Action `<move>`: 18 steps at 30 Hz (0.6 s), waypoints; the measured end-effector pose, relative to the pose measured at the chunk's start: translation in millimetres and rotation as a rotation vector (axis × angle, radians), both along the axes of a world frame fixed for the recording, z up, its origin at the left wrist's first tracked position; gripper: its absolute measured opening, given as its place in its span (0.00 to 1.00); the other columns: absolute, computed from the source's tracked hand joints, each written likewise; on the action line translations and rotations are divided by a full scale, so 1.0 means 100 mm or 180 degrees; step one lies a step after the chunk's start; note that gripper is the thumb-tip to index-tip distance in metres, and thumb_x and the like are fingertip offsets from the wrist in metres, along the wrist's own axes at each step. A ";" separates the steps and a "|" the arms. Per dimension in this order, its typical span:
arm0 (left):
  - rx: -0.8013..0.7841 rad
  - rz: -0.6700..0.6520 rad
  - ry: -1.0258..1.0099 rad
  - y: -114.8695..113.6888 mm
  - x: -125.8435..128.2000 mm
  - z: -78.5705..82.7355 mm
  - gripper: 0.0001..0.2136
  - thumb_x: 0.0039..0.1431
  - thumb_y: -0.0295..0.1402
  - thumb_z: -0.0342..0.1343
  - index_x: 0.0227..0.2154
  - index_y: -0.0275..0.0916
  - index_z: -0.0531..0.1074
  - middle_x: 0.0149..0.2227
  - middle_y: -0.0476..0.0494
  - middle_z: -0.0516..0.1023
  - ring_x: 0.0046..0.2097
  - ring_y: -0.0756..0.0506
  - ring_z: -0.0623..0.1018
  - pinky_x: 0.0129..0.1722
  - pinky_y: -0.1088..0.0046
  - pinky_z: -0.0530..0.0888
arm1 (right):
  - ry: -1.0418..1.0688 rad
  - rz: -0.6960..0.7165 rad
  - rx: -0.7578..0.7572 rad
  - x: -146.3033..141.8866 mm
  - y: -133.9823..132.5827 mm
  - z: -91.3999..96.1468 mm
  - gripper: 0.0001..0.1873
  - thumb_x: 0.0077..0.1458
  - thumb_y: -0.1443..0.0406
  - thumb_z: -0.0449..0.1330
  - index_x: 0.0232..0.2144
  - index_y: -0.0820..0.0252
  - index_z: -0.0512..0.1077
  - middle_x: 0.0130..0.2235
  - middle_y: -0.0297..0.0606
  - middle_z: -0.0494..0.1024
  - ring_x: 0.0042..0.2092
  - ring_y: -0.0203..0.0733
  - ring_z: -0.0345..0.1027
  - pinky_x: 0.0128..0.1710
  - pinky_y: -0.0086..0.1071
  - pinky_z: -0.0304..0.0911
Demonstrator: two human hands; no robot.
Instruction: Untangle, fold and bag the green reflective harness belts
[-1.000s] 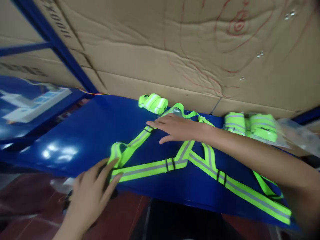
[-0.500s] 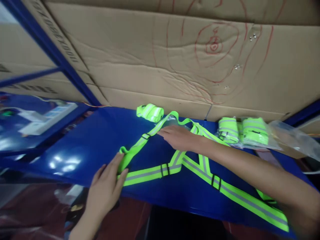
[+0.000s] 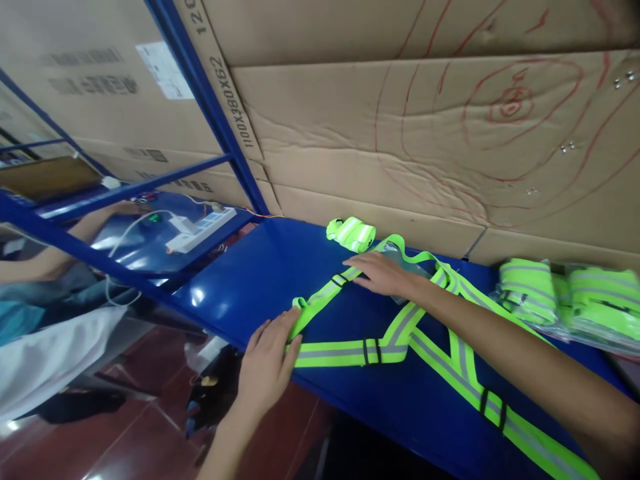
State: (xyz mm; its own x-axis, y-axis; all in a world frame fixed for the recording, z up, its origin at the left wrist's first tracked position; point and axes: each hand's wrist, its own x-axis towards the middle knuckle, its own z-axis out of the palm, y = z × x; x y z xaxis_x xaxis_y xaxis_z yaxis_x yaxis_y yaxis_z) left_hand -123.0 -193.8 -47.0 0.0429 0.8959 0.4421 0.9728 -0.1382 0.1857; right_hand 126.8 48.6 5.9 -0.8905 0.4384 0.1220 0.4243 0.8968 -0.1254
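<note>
Left hand (image 3: 267,357): fingers loosely curved over the near-left bend of the reflective strap harness (image 3: 403,325), thumb toward the lower band (image 3: 333,355); not clenched. Pinching or merely pressing: cannot tell. Right hand (image 3: 383,273): fingers nearly straight, tips at the slanting upper band (image 3: 321,296), just past the black slider (image 3: 339,281) as counted from the left fingers; no fist. Gripping or lightly touching: cannot tell.

Harness spread on the blue table (image 3: 240,267), between both sets of fingers and onward to the right, partly under the right forearm (image 3: 500,340). Small curl (image 3: 299,303) just beside left fingertips. Clear plastic (image 3: 393,251) just beyond right fingers, rolled bundle (image 3: 351,234) farther out, bagged bundles (image 3: 526,290) well to their right.

Step in hand, as judged: arranging the bands by hand. Best to steady the bend under left fingers, pressing rather than tugging. Draw right fingertips along the band, away from the left ones. Turn the curl flat first; otherwise likely to set as a twist. Mind the slider, apt to catch on a fingertip. Lift the forearm clear of the crossing bands, liable to shift if dragged.
</note>
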 end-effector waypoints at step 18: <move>0.0208 0.0100 -0.0455 -0.06 0.01 0.00 0.09 0.73 0.31 0.48 0.45 0.40 0.75 0.43 0.42 0.82 0.47 0.41 0.80 0.47 0.64 0.71 | -0.0071 0.0407 -0.0779 -0.29 -0.08 0.43 0.26 0.65 0.50 0.63 0.59 0.56 0.72 0.56 0.45 0.79 0.54 0.51 0.74 0.54 0.41 0.63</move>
